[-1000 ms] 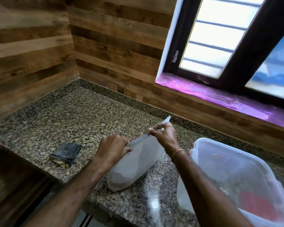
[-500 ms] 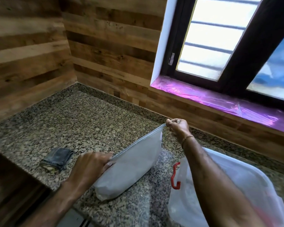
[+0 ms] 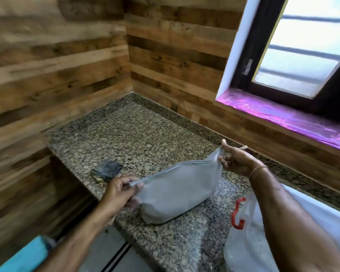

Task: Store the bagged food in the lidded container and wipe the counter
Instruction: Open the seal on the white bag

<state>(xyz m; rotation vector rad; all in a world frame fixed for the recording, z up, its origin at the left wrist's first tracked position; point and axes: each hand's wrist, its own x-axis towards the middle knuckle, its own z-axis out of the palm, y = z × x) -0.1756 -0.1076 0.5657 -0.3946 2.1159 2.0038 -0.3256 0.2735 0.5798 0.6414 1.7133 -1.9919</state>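
Wood-plank cladding, rough-grained and banded light and dark, is seen on the walls at the far left and behind the speckled granite counter (image 3: 137, 134), whose polished surface is mottled grey, black and tan. A small folded cloth (image 3: 107, 170), dark blue-grey and limp like worn denim, is left lying near the counter's left edge, untouched; the wiping is judged not yet begun. Just right of it, the left hand (image 3: 119, 195) is clamped on the near end of the bag's zip seam, thumb pressed over the fingers. The bag (image 3: 177, 191), frosted, translucent and soft-sided, is rested with its rounded, filled bottom on the counter between the hands, its top edge stretched taut in a shallow curve. The seam appears closed along its length, so sealing is judged finished or nearly so. At the far end, the corner of the bag is pinched by the fingers of the right hand (image 3: 237, 161). Further right, the lidded container (image 3: 249, 242), of cloudy clear plastic with a red clip latch (image 3: 237, 213), is partly hidden by the right forearm; whether it stands open cannot be told. The bag is still outside it, so storing and closing remain.
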